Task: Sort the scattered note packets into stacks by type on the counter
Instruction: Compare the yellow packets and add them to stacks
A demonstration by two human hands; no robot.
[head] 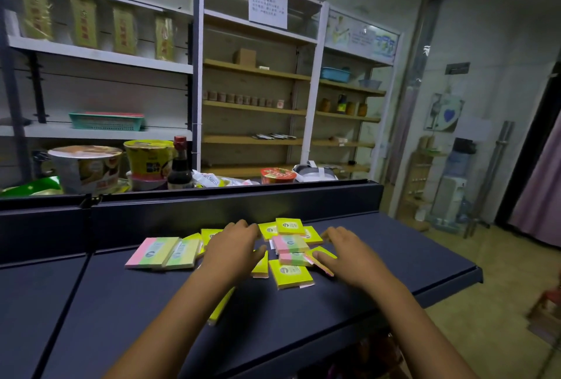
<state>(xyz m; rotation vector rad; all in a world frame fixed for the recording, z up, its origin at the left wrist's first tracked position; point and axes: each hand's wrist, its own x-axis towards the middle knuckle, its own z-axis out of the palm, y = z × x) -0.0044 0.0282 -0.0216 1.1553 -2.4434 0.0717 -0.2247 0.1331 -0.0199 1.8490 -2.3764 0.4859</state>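
**Two hands over a pile of note packets**

I see big shelves (255,75) along the back wall. They hold yellow bags, jars and a green basket (106,121).

In front of me is a long dark counter (121,302). Behind its raised back edge stand noodle bowls (86,167) and a dark bottle (179,164) with a red cap.

My two arms reach out over the counter. My left hand (232,246) lies flat on the pile with the fingers spread out and relaxed. It covers some yellow packets. My right hand (346,249) is flat too, with the fingers stretched toward the pile. Its thumb presses on a tilted packet (322,258) that is yellow on top with a pink edge.

The note packets (288,245) lie scattered in the middle of the counter, between and under my hands. Some are all yellow (290,273). Some have pink, green and yellow stripes. Two striped packets (165,252) sit side by side, touching, just left of my left hand. One yellow packet (221,305) pokes out from under my left wrist, near the front of the counter. More yellow ones lie at the far side of the pile, overlapping each other.
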